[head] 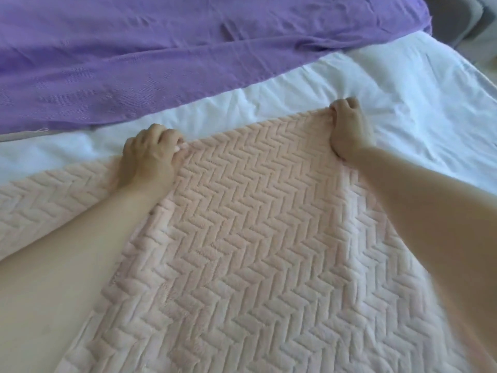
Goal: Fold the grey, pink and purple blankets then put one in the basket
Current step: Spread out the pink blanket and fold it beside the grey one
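A pink blanket [255, 224] with a raised herringbone pattern lies spread over the white bed, a folded layer on top of a lower layer. My left hand [150, 160] pinches the far left corner of the top layer. My right hand [348, 127] grips the far right corner of that same edge. Both corners rest down on the bed. A purple blanket [161, 55] lies loose and wrinkled across the far side of the bed, apart from the pink one. No grey blanket or basket shows here.
A white sheet [403, 84] covers the bed between the two blankets and to the right. The bed's right edge [481, 71] runs diagonally at the top right, with grey furniture [462, 20] beyond it.
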A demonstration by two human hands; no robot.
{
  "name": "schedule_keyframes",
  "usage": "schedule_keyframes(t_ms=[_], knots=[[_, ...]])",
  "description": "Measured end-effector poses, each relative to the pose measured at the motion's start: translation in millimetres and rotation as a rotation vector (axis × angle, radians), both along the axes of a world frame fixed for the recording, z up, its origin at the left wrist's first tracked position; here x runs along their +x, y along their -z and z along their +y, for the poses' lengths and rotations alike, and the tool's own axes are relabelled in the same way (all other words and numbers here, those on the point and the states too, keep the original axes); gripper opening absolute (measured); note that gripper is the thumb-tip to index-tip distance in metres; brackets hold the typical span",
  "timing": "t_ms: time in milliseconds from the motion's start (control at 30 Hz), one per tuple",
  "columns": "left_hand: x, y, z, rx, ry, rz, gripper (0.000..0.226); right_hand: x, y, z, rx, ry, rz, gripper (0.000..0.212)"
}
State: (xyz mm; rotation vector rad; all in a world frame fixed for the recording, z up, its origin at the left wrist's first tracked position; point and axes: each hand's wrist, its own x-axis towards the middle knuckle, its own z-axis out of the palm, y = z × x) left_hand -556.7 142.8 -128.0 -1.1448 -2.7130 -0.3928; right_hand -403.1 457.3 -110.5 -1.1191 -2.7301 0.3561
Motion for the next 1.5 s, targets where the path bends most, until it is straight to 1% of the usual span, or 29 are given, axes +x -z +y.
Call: schedule_keyframes(t_ms=[67,133,167,200,233,267,300,333,400,467,533,567,633,667,733,767,800,833,900,967,1033,1067,1100,1167,1233,1267,1333,1400,1500], knots=[[13,-5,0,0.035,0.029,0.087,0.028,5,5,-18,-0.111,0.031,0.092,0.048],[38,-10,4,0.068,0.193,0.126,0.040,12,5,-51,-0.075,-0.061,0.147,0.053],[55,-9,5,0.033,0.296,0.094,0.046,19,7,-72,-0.036,-0.170,0.145,0.055],[73,-6,3,-0.060,0.365,0.024,0.052,28,11,-96,-0.011,-0.295,0.107,0.057],[86,0,-2,-0.180,0.375,-0.050,0.058,41,16,-117,0.003,-0.402,0.031,0.059],[93,7,-10,-0.286,0.328,-0.115,0.063,56,22,-130,0.011,-0.466,-0.063,0.061],[93,14,-19,-0.358,0.247,-0.155,0.066,72,27,-133,0.014,-0.467,-0.149,0.063],[88,19,-27,-0.394,0.171,-0.167,0.066,86,28,-124,0.006,-0.416,-0.205,0.064],[71,19,-39,-0.442,0.066,-0.132,0.067,110,25,-91,-0.021,-0.240,-0.252,0.066],[58,11,-50,-0.490,-0.020,-0.117,0.068,130,15,-63,-0.035,-0.110,-0.297,0.068],[58,-2,-64,-0.457,-0.095,-0.129,0.067,142,6,-57,-0.034,-0.038,-0.297,0.068],[66,-9,-71,-0.393,-0.113,-0.131,0.067,144,2,-66,-0.028,-0.014,-0.254,0.067],[99,-22,-86,-0.262,-0.065,-0.133,0.065,146,-7,-103,-0.045,-0.063,-0.131,0.066],[125,-23,-96,-0.230,0.001,-0.126,0.064,149,-9,-131,-0.089,-0.145,-0.095,0.066],[178,-16,-120,-0.272,0.126,-0.151,0.063,166,0,-190,-0.158,-0.345,-0.112,0.065],[196,-12,-133,-0.322,0.142,-0.175,0.064,180,8,-211,-0.140,-0.414,-0.158,0.064],[204,-8,-145,-0.367,0.124,-0.198,0.065,194,13,-221,-0.105,-0.434,-0.208,0.063],[206,-5,-157,-0.397,0.077,-0.205,0.065,206,17,-220,-0.075,-0.396,-0.238,0.062],[199,-7,-175,-0.423,-0.024,-0.186,0.065,228,20,-199,-0.060,-0.225,-0.244,0.063],[198,-13,-195,-0.448,-0.115,-0.185,0.066,252,15,-176,-0.106,-0.048,-0.247,0.065],[211,-21,-219,-0.442,-0.216,-0.216,0.067,271,6,-178,-0.141,0.059,-0.243,0.069],[224,-26,-232,-0.420,-0.255,-0.224,0.067,277,1,-191,-0.143,0.064,-0.225,0.070],[241,-30,-244,-0.391,-0.279,-0.228,0.066,282,-5,-212,-0.152,0.022,-0.198,0.069],[280,-35,-267,-0.350,-0.268,-0.233,0.065,292,-14,-266,-0.217,-0.180,-0.172,0.065],[319,-32,-289,-0.390,-0.217,-0.235,0.065,310,-11,-313,-0.232,-0.386,-0.229,0.058],[336,-29,-301,-0.426,-0.208,-0.232,0.065,323,-7,-330,-0.210,-0.431,-0.269,0.055],[362,-22,-322,-0.420,-0.252,-0.250,0.066,352,1,-341,-0.171,-0.360,-0.282,0.054],[382,-19,-341,-0.388,-0.334,-0.268,0.068,378,3,-339,-0.178,-0.241,-0.274,0.055],[412,-22,-361,-0.328,-0.467,-0.296,0.070,415,4,-340,-0.157,-0.142,-0.298,0.057]])
